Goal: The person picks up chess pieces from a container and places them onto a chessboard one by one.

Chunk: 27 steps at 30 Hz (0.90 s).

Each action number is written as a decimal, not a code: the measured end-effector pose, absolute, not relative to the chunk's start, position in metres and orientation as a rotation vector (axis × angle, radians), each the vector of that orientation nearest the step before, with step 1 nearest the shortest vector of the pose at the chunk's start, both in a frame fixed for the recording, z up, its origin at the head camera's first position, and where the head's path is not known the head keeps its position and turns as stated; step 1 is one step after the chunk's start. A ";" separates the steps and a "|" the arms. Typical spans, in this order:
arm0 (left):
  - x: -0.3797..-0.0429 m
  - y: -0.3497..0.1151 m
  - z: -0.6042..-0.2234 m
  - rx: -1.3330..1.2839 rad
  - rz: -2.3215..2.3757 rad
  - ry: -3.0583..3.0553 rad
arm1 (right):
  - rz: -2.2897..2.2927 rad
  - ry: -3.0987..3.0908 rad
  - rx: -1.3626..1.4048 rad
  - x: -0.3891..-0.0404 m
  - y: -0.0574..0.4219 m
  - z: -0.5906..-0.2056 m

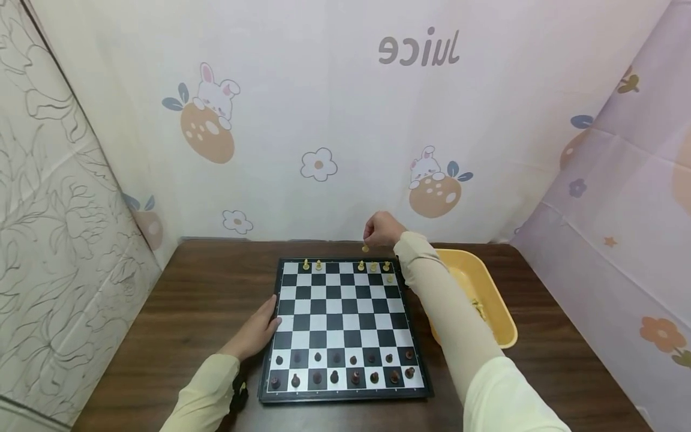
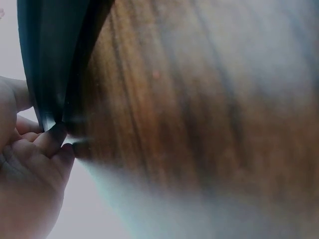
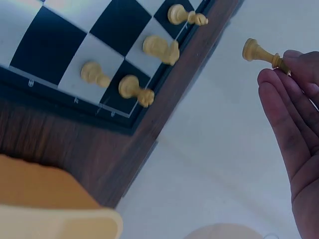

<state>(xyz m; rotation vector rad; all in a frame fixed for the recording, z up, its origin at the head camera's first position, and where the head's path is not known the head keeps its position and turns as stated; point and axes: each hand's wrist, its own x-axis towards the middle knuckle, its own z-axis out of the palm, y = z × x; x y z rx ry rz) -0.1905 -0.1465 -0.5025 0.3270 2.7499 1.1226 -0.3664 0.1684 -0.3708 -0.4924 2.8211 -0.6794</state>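
Ok so, left to right. The left hand (image 1: 254, 333) is curled onto the left edge of the chessboard (image 1: 326, 318), with only a thin gap between thumb and fingers where that rim sits. One board, one table (image 1: 194, 312) under it.

On the near side of the left hand there are two rows of dark pieces (image 1: 335, 377), eight per row, so I count 16.

Far end, on the right hand's side, six light pieces (image 1: 361, 266) are standing on the board. Two are off to the left of the right hand; the other four are bunched just below it, three of those in the last row and one a row closer.

The right hand (image 1: 384, 229) has thumb and fingertips pinched together on one light piece (image 3: 259, 52), gripping it by the top with the base poking out; the remaining fingers are fairly straight. That piece is in the air past the board's far edge, touching nothing but the hand.

Right of that forearm there's one yellow tub (image 1: 499, 300). More light pieces (image 1: 478, 308) are lying in it, but the sleeve (image 1: 453, 312) covers part of the tub, so can't count those.
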 end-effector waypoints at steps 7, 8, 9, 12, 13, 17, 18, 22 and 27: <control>-0.191 -0.147 -0.503 0.294 1.120 2.743 | -0.684 2.783 -0.562 -0.368 0.155 -0.377; -0.192 -0.147 -0.504 0.296 1.124 2.746 | -0.693 2.773 -0.565 -0.368 0.153 -0.378; -0.191 -0.147 -0.504 0.292 1.120 2.747 | -0.703 2.760 -0.567 -0.368 0.151 -0.380; -0.191 -0.146 -0.504 0.294 1.114 2.749 | -0.735 2.715 -0.553 -0.370 0.148 -0.388; -0.191 -0.146 -0.504 0.288 1.111 2.744 | -0.738 2.706 -0.556 -0.370 0.147 -0.391; -0.191 -0.144 -0.504 0.288 1.121 2.732 | -0.721 2.697 -0.597 -0.374 0.145 -0.402; -0.191 -0.144 -0.504 0.291 1.125 2.732 | -0.713 2.698 -0.615 -0.374 0.144 -0.404; -0.191 -0.145 -0.503 0.295 1.126 2.740 | -0.656 2.705 -0.658 -0.373 0.138 -0.408; -0.191 -0.146 -0.503 0.288 1.117 2.743 | -0.606 2.703 -0.631 -0.366 0.130 -0.406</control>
